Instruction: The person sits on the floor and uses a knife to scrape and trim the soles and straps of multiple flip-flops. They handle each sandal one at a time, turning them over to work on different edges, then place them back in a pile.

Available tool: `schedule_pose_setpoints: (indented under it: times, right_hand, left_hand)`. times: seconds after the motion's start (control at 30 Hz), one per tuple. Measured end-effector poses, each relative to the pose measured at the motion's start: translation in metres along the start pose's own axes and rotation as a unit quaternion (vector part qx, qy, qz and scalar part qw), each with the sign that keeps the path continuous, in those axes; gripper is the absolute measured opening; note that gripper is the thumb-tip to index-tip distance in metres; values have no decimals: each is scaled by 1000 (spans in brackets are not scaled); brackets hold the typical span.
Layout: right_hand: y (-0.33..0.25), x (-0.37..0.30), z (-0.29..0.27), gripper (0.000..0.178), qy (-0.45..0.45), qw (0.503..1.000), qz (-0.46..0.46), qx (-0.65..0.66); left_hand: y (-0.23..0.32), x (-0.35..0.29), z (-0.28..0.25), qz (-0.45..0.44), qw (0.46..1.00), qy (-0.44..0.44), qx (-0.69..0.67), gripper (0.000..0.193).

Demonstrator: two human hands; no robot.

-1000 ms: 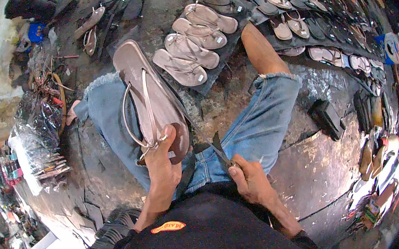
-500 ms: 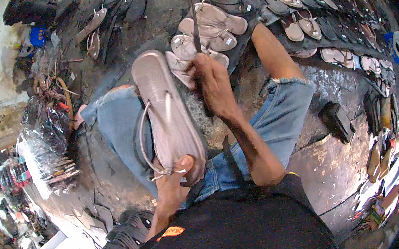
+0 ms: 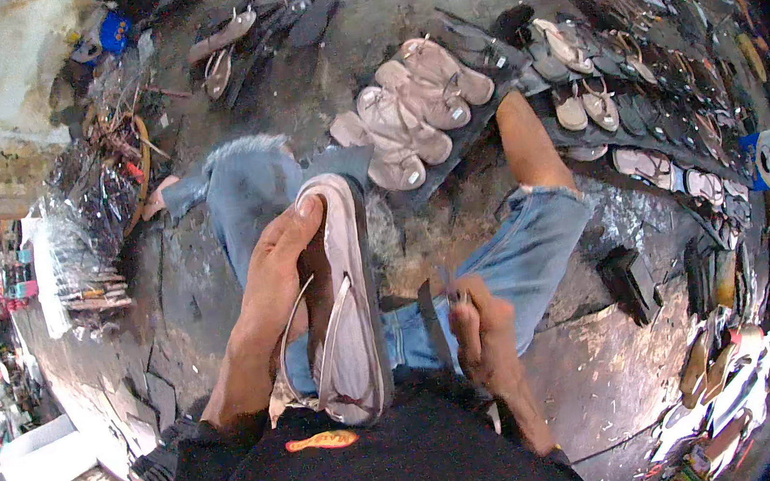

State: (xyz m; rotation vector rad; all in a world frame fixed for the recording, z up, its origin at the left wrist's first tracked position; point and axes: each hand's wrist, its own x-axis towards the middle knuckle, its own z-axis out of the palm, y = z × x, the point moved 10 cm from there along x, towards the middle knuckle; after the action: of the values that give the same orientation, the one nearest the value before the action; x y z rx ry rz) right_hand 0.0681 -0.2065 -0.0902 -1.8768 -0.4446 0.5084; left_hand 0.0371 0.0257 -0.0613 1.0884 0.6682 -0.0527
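My left hand is closed round the upper end of a beige thong sandal, its thumb lying across the footbed. The sandal stands lengthwise in front of my black shirt, its thin straps facing left. To its right, apart from it, my right hand is in a fist above my lap. A narrow greyish piece juts from the top of that fist; its kind is too blurred to tell. A dark strip hangs beside the fist; whether it is held there cannot be made out.
Beyond my knees lies a pile of beige sandals. Rows of sandals spread over the ground at the right. Clear plastic bags stand at the left, and a dark block lies right of my leg.
My right hand has come down from the far side toward my lap. The sandal has moved nearer to my chest, and my left hand has shifted from its lower end to its upper end.
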Motion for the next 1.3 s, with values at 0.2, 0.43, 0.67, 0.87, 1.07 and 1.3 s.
schedule_pose_setpoints:
  times: [0.2, 0.43, 0.67, 0.87, 1.07, 1.3]
  right_hand:
    - [41, -91, 8, 22, -54, 992, 60, -95]
    - [1, 35, -3, 28, -77, 981, -17, -177]
    - [-48, 118, 7, 47, -297, 942, -49, -151]
    - [-64, 134, -3, 48, -249, 956, -73, -137]
    - [-30, 112, -31, 32, 73, 995, 20, 63]
    - [6, 62, -4, 29, 146, 985, -61, -69]
  left_hand:
    - [-19, -6, -2, -18, 999, 40, 7, 36]
    - [-26, 0, 3, 0, 997, -3, 79, 46]
    - [-22, 5, 7, -18, 990, -20, 138, 48]
    - [-18, 13, 9, -97, 990, -62, 87, 52]
    - [-28, 40, 68, 62, 889, -151, -429, 52]
    - [1, 71, 38, 131, 928, 126, -327, 33]
